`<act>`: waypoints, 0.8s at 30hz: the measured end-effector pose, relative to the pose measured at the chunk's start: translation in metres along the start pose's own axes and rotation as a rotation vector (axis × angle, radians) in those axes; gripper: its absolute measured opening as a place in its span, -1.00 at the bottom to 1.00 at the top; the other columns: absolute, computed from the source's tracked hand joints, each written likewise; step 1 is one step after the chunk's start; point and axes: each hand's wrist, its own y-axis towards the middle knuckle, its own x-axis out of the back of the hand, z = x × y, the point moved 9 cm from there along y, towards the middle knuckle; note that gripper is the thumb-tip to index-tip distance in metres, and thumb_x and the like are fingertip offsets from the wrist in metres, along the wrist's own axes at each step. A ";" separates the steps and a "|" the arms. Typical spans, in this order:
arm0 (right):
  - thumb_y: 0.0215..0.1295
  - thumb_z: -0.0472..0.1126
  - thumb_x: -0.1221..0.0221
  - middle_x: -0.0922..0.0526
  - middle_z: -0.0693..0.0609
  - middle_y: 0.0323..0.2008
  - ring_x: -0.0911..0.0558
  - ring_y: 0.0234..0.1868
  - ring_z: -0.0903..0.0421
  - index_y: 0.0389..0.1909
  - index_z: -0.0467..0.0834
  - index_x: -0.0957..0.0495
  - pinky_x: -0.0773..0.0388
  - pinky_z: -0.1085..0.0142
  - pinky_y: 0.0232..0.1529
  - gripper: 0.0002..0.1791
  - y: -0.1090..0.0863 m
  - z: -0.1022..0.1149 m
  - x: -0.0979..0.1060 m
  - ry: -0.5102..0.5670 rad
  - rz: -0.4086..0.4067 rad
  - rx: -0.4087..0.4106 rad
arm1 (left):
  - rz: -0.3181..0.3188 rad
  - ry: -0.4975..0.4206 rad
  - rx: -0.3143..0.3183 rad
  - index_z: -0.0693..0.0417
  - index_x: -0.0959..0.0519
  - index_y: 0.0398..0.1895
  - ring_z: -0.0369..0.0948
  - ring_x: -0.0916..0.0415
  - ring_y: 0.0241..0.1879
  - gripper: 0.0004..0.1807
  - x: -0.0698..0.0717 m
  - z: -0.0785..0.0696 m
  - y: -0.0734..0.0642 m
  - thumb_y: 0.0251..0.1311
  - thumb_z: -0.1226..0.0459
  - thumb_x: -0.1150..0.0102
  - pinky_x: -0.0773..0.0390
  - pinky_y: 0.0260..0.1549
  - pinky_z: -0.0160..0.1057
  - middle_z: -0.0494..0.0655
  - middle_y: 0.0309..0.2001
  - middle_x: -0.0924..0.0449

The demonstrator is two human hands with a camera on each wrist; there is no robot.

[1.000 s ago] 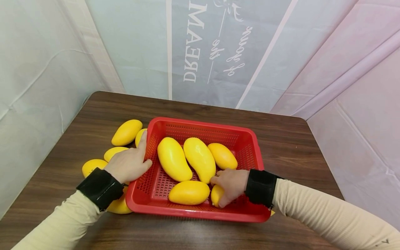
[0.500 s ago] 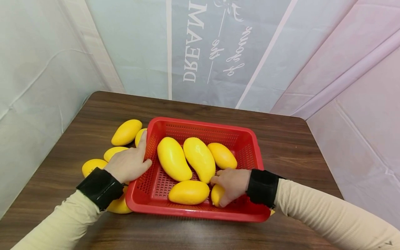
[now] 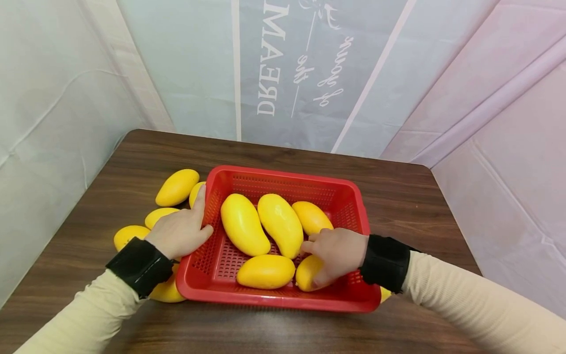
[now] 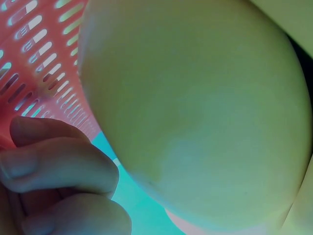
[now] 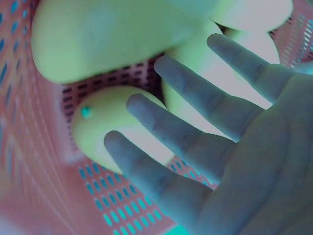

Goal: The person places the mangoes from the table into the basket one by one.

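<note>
A red slotted basket stands mid-table and holds several yellow mangoes. My left hand grips its left rim, thumb inside the wall and fingers outside. In the left wrist view those curled fingers lie against the basket wall, beside a large mango. My right hand hovers over a small mango at the basket's front right. The right wrist view shows the hand with fingers spread and straight above that mango, holding nothing.
More mangoes lie on the dark wooden table left of the basket, such as one at the back and one near my left wrist. Another mango peeks out right of the basket. Fabric walls close in on all sides.
My right hand has let go of the small mango and drawn back to the right, so more of the fruit shows. The left hand keeps its grip on the rim.
</note>
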 end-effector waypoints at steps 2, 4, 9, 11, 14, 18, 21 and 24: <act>-0.03 0.22 -0.41 -0.55 0.16 -0.14 -0.45 -0.20 0.20 0.12 0.06 -0.53 -0.53 0.26 -0.12 -0.33 -0.005 0.000 0.005 0.001 -0.020 0.003 | 0.001 0.000 0.001 0.02 0.60 0.54 -0.21 -0.52 -0.69 0.08 0.000 0.000 0.000 0.33 0.09 -0.01 -0.54 -0.62 -0.27 -0.06 -0.54 -0.50; -0.01 0.22 -0.40 -0.56 0.14 -0.09 -0.46 -0.16 0.18 0.14 0.04 -0.53 -0.54 0.22 -0.07 -0.32 -0.010 -0.002 0.010 0.008 -0.038 0.007 | 0.000 -0.001 0.001 0.02 0.60 0.54 -0.21 -0.52 -0.69 0.08 0.000 0.000 0.000 0.33 0.09 -0.01 -0.55 -0.62 -0.27 -0.06 -0.54 -0.51; -0.04 0.21 -0.42 -0.57 0.14 -0.10 -0.48 -0.13 0.16 0.11 0.02 -0.53 -0.57 0.18 -0.04 -0.32 -0.023 -0.008 0.021 0.038 -0.081 -0.002 | 0.000 -0.003 -0.005 0.04 0.60 0.54 -0.22 -0.52 -0.68 0.08 0.000 0.000 -0.001 0.33 0.09 -0.01 -0.56 -0.61 -0.27 -0.06 -0.54 -0.51; -0.05 0.20 -0.43 -0.58 0.13 -0.08 -0.48 -0.11 0.15 0.12 0.02 -0.54 -0.58 0.18 -0.03 -0.31 -0.027 -0.011 0.023 0.053 -0.094 -0.014 | 0.002 -0.002 -0.006 0.04 0.60 0.54 -0.22 -0.52 -0.68 0.08 0.000 0.000 -0.001 0.33 0.10 -0.01 -0.56 -0.61 -0.27 -0.06 -0.54 -0.51; -0.03 0.18 -0.43 -0.59 0.08 -0.04 -0.48 -0.10 0.13 0.14 -0.01 -0.54 -0.59 0.15 -0.02 -0.31 -0.034 -0.015 0.025 0.061 -0.116 -0.004 | 0.003 0.000 -0.004 0.04 0.61 0.54 -0.22 -0.52 -0.69 0.08 0.000 0.000 -0.001 0.33 0.09 -0.01 -0.56 -0.61 -0.27 -0.06 -0.55 -0.51; 0.00 0.18 -0.42 -0.59 0.08 -0.08 -0.49 -0.14 0.15 0.11 -0.02 -0.54 -0.62 0.17 -0.07 -0.34 -0.042 -0.019 0.025 0.062 -0.155 0.011 | 0.005 0.001 -0.002 0.03 0.61 0.54 -0.22 -0.52 -0.69 0.09 -0.001 0.000 -0.002 0.34 0.09 -0.01 -0.55 -0.62 -0.27 -0.06 -0.55 -0.51; -0.01 0.19 -0.42 -0.59 0.10 -0.11 -0.51 -0.13 0.15 0.07 -0.01 -0.56 -0.65 0.18 -0.09 -0.36 -0.050 -0.025 0.026 0.061 -0.194 0.006 | 0.002 0.002 -0.005 0.04 0.60 0.54 -0.22 -0.52 -0.69 0.08 0.000 -0.001 -0.001 0.34 0.09 -0.01 -0.55 -0.62 -0.27 -0.06 -0.55 -0.51; -0.02 0.18 -0.44 -0.60 0.08 -0.10 -0.52 -0.09 0.10 0.05 -0.01 -0.56 -0.67 0.18 -0.12 -0.37 -0.058 -0.031 0.027 0.083 -0.227 -0.007 | 0.002 0.003 -0.006 0.04 0.61 0.54 -0.22 -0.52 -0.69 0.08 0.000 -0.001 -0.001 0.34 0.09 -0.01 -0.55 -0.62 -0.27 -0.07 -0.55 -0.51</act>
